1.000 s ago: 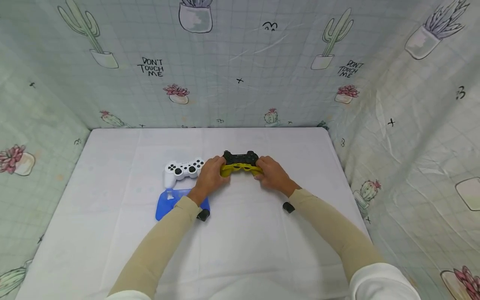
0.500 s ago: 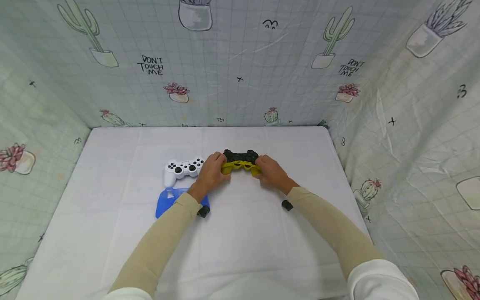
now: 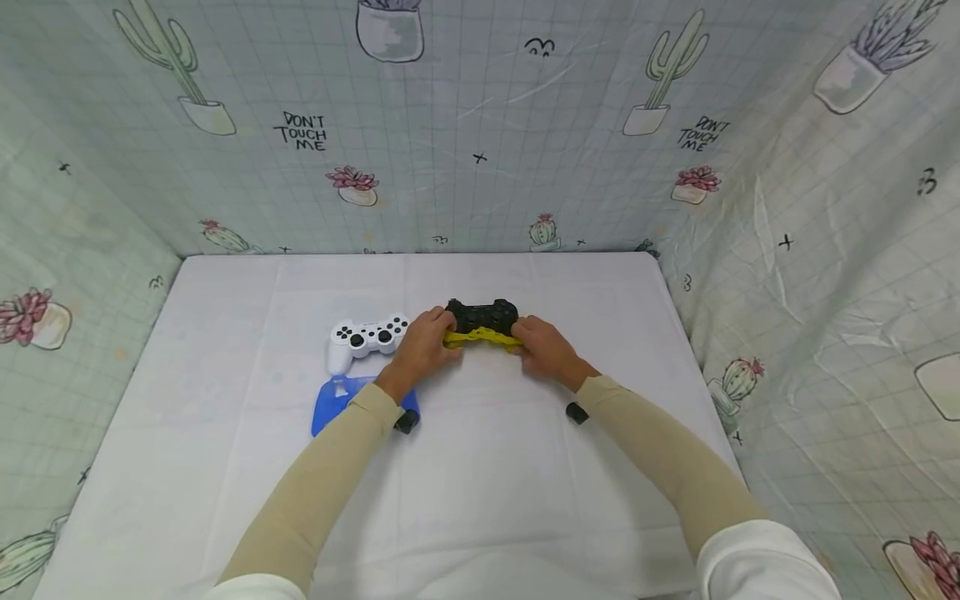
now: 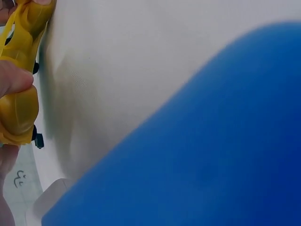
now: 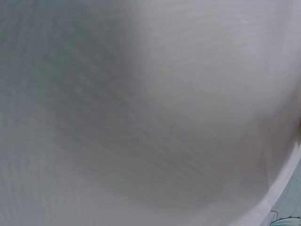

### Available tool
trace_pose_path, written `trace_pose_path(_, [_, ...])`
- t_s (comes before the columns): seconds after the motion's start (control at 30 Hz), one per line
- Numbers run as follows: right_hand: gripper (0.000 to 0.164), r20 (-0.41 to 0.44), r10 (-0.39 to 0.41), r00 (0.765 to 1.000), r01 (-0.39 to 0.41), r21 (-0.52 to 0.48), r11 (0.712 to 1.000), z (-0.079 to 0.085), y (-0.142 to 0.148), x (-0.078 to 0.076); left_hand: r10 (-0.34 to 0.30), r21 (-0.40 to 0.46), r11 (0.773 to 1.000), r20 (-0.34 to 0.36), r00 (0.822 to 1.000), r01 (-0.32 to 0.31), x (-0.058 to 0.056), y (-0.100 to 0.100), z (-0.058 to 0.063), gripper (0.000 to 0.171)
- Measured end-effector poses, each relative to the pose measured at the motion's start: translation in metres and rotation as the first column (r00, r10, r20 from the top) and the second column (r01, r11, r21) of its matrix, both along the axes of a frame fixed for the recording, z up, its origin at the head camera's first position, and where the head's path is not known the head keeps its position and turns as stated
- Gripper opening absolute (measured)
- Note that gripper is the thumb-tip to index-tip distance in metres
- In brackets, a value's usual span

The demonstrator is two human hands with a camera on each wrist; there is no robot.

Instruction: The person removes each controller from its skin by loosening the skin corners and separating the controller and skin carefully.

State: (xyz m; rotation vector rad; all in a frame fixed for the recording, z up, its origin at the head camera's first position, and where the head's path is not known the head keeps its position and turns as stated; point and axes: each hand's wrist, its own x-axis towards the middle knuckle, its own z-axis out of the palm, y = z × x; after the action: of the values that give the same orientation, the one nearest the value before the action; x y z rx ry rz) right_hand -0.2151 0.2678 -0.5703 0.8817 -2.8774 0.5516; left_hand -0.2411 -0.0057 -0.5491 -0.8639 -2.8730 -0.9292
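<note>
A black game controller (image 3: 482, 317) with a yellow silicone cover (image 3: 483, 336) along its near side is held between both hands near the table's far middle. My left hand (image 3: 426, 343) grips its left end. In the left wrist view the thumb (image 4: 16, 77) presses on the yellow cover (image 4: 19, 110), which wraps the grips there. My right hand (image 3: 546, 346) grips the right end, fingers curled round it. The right wrist view shows mostly white cloth, with the hand almost out of frame.
A white game controller (image 3: 342, 352) lies just left of my left hand. Below it is a blue silicone cover (image 3: 330, 407), partly under my left forearm. White cloth covers the table (image 3: 480, 483), and printed curtains (image 3: 480, 200) rise at its back and sides.
The black controller has tipped in my hands, so more of its dark face shows and the yellow cover appears as a thinner strip. Both hands stay in nearly the same place.
</note>
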Motion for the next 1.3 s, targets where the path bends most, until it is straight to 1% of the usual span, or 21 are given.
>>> trace_pose_path(0.13, [0.022, 0.016, 0.009, 1.0, -0.008, -0.026, 1.0, 0.005, 0.0, -0.001, -0.002, 0.017, 1.0, 0.012, 1.0, 0.001, 0.001, -0.002, -0.002, 0.036])
trace_pose_path(0.27, [0.025, 0.079, -0.002, 0.997, 0.005, -0.049, 0.999, 0.011, -0.002, -0.003, 0.0, 0.03, 1.0, 0.028, 1.0, -0.001, 0.001, -0.003, -0.005, 0.037])
trace_pose_path(0.37, [0.027, 0.134, -0.019, 0.991, 0.026, -0.052, 0.998, 0.015, -0.003, -0.006, 0.002, 0.038, 0.999, 0.056, 0.998, -0.004, 0.0, -0.004, -0.005, 0.037])
trace_pose_path(0.53, [0.025, 0.22, -0.059, 0.974, 0.064, -0.017, 0.998, 0.021, -0.005, -0.012, -0.003, 0.043, 0.999, 0.117, 0.993, -0.003, -0.002, -0.005, -0.004, 0.035])
trace_pose_path(0.63, [0.024, 0.249, -0.078, 0.965, 0.079, 0.007, 0.997, 0.023, -0.007, -0.015, -0.008, 0.047, 0.999, 0.139, 0.99, 0.001, -0.003, -0.005, -0.004, 0.035])
trace_pose_path(0.73, [0.02, 0.28, -0.095, 0.955, 0.09, 0.033, 0.995, 0.026, -0.009, -0.018, -0.018, 0.04, 0.999, 0.142, 0.99, 0.013, -0.004, -0.006, -0.004, 0.035])
trace_pose_path(0.83, [0.017, 0.32, -0.124, 0.939, 0.108, 0.069, 0.992, 0.031, -0.01, -0.022, -0.037, 0.035, 0.999, 0.14, 0.989, 0.032, -0.005, -0.008, -0.004, 0.035])
trace_pose_path(0.93, [0.019, 0.338, -0.144, 0.93, 0.117, 0.1, 0.988, 0.037, -0.012, -0.025, -0.055, 0.027, 0.998, 0.132, 0.99, 0.052, -0.006, -0.008, -0.003, 0.033])
trace_pose_path(1.0, [0.022, 0.332, -0.141, 0.933, 0.106, 0.121, 0.987, 0.039, -0.013, -0.027, -0.066, 0.027, 0.998, 0.131, 0.989, 0.063, -0.005, -0.008, -0.003, 0.032])
trace_pose_path(1.1, [0.027, 0.332, -0.114, 0.936, 0.079, 0.118, 0.99, 0.039, -0.014, -0.028, -0.073, 0.025, 0.997, 0.136, 0.988, 0.07, -0.004, -0.008, -0.003, 0.03])
trace_pose_path(1.2, [0.031, 0.341, -0.078, 0.937, 0.053, 0.082, 0.995, 0.038, -0.015, -0.027, -0.071, 0.017, 0.997, 0.147, 0.987, 0.07, -0.002, -0.007, -0.004, 0.03])
trace_pose_path(1.3, [0.031, 0.343, -0.062, 0.937, 0.051, 0.042, 0.998, 0.036, -0.014, -0.025, -0.079, 0.002, 0.997, 0.156, 0.985, 0.08, 0.001, -0.006, -0.005, 0.032])
